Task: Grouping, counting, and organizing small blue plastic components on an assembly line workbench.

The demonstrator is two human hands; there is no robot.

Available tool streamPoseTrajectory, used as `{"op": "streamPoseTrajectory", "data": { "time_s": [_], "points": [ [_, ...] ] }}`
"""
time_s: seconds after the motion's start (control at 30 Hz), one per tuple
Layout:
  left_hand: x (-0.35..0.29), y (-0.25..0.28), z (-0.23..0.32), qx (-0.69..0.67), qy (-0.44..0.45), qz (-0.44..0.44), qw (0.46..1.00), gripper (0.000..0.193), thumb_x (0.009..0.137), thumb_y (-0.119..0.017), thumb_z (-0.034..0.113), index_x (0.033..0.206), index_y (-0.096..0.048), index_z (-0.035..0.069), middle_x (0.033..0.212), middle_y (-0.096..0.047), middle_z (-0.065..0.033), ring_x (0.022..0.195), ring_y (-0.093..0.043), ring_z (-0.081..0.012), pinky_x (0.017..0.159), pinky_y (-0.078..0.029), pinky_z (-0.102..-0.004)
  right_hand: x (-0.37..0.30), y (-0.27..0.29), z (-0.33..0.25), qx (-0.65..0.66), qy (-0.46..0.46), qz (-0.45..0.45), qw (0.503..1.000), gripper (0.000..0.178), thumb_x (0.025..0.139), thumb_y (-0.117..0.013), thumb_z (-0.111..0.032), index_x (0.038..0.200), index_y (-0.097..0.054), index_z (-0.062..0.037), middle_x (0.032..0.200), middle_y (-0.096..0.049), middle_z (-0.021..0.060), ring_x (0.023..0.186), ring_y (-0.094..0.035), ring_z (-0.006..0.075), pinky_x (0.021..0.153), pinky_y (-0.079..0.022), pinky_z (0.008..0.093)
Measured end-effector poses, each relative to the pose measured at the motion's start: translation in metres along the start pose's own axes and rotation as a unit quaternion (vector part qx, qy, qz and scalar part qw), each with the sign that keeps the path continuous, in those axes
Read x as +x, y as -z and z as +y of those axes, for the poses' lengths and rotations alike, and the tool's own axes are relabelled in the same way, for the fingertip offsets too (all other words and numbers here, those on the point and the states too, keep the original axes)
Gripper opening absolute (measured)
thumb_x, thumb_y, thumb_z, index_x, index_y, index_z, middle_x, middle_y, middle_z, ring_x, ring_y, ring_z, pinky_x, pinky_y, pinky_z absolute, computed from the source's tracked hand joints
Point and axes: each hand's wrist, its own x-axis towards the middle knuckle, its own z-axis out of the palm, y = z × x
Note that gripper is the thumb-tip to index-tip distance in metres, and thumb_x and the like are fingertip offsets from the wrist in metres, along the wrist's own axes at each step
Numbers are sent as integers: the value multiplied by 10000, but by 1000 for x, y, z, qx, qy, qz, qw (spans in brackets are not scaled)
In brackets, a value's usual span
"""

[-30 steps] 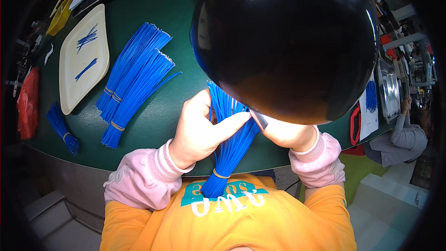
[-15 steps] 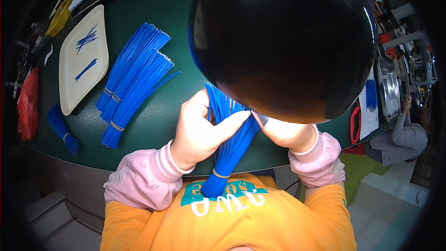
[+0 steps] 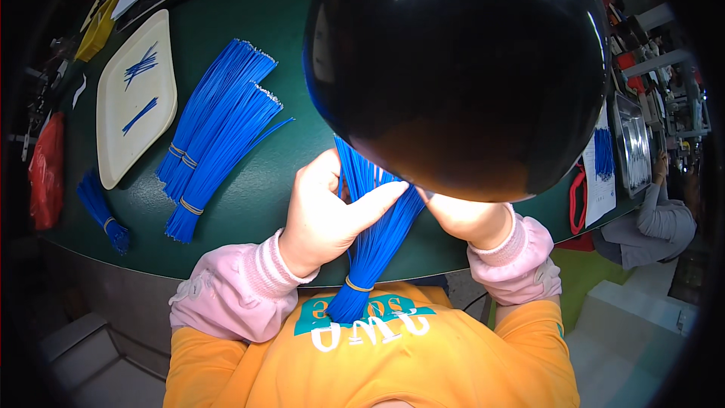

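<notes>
- My left grip (image 3: pixel 325 208) is closed around the blue wire bundle (image 3: pixel 381 238), thumb laid across its front.
- My right grip (image 3: pixel 468 217) is at the bundle's right side; its fingertips are hidden, so I cannot tell whether it grasps anything.
- The bundle slants down between my two grips, its tan band (image 3: pixel 359 285) below them and its lower end over my orange shirt (image 3: pixel 362 366).
- Above my grips a glossy black dome (image 3: pixel 457 68) covers some of the bundle's upper wires.
- Left of my left grip, larger banded bundles (image 3: pixel 219 136) lie on the green worktop (image 3: pixel 249 208); farther left are a cream tray (image 3: pixel 115 140) with a few short wires (image 3: pixel 140 68) and a smaller bundle (image 3: pixel 103 215).
- Right of my right grip lies a red loop (image 3: pixel 578 200) beside a white sheet (image 3: pixel 600 200).
</notes>
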Motion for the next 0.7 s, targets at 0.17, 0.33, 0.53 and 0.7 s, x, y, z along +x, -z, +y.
{"op": "streamPoseTrajectory", "data": {
  "time_s": [0.17,0.33,0.53,0.7],
  "points": [
    [0,0,-1,-5,12,1,1000,182,732,-627,34,874,-525,-15,781,-597,-54,669,-569,-81,601,-470,-201,0,-3,2,-77,37,-21,996,104,676,-567,2,776,-577,25,727,-596,108,648,-585,221,589,-463,282],
    [0,0,-4,18,-15,6,1000,178,731,-629,37,870,-529,-10,776,-597,-51,660,-567,-77,596,-469,-197,4,-2,1,-72,22,9,997,105,674,-569,2,776,-577,25,720,-594,106,635,-581,219,585,-460,277],
    [0,2,-3,21,-6,-1,1000,173,728,-633,40,859,-531,-8,762,-597,-47,654,-561,-73,594,-466,-197,-1,-2,2,-56,33,-14,998,123,665,-562,8,787,-573,24,736,-592,106,634,-578,207,572,-456,277],
    [0,0,-5,13,-10,-3,1000,175,729,-631,40,861,-527,-10,760,-595,-45,650,-559,-72,592,-464,-196,0,-4,2,-107,55,-11,993,138,668,-556,9,805,-572,27,761,-588,124,657,-575,236,608,-457,302]
  ]
}}
